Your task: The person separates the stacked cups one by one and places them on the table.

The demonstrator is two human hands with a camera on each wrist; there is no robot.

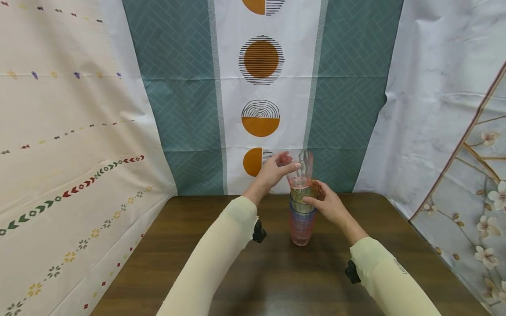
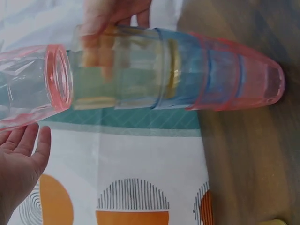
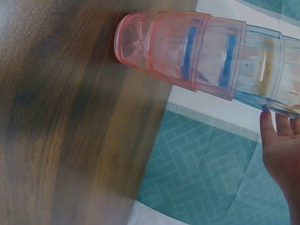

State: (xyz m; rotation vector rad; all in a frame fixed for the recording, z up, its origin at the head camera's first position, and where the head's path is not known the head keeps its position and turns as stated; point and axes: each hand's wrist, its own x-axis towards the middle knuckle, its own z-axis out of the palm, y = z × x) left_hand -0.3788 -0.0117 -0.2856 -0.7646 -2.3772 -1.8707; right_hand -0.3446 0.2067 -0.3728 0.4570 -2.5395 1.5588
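A stack of nested see-through cups (image 1: 302, 219) stands upright on the table, pink at the bottom, then blue, with yellowish ones at the top. My left hand (image 1: 274, 170) holds a clear pink cup (image 2: 28, 86) by its side, right over the stack. In the left wrist view the pink cup's base is level with the stack's top rim, with barely a gap showing. My right hand (image 1: 327, 202) grips the upper part of the stack around the yellowish cups (image 2: 96, 89). Its fingertips (image 3: 267, 123) touch the cup wall in the right wrist view.
The brown wooden table (image 1: 253, 281) ends just behind the stack. A teal and white curtain (image 1: 186, 109) with orange circles hangs at the back. Patterned cloths hang on the left (image 1: 79, 153) and right (image 1: 454, 210). A small yellow edge (image 2: 274, 222) shows at the left wrist view's bottom.
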